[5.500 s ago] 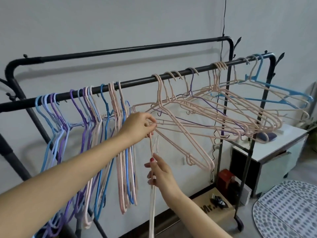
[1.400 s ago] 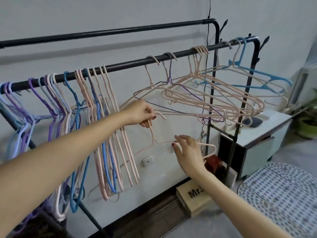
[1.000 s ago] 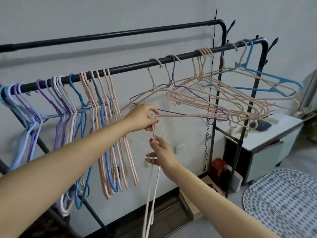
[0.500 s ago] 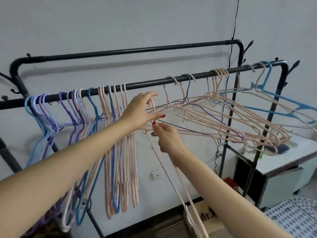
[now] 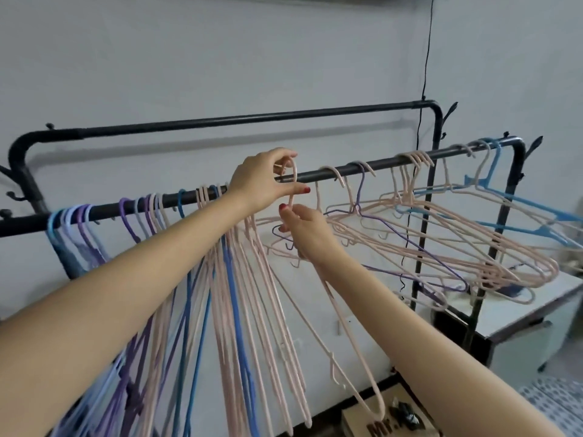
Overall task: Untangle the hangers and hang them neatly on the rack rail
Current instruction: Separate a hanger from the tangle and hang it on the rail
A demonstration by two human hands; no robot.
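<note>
Pink hanger [image 5: 315, 310], freed from the tangle a moment ago, is now raised to the rail [image 5: 331, 173]: left hand [image 5: 262, 181] pinches its hook there, right hand [image 5: 307, 230] pinches the neck just below. Hooking comes next.

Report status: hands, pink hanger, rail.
Left hand pinches pink hanger hook at the rail. Right hand grips its neck. Hook not yet seated. Tangled hangers crowd the right.

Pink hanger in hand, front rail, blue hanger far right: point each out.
pink hanger [image 5: 353, 335], head view, lower arm.
front rail [image 5: 328, 174], head view, bare stretch right of the hands.
blue hanger [image 5: 517, 228], head view, lower arm.
</note>
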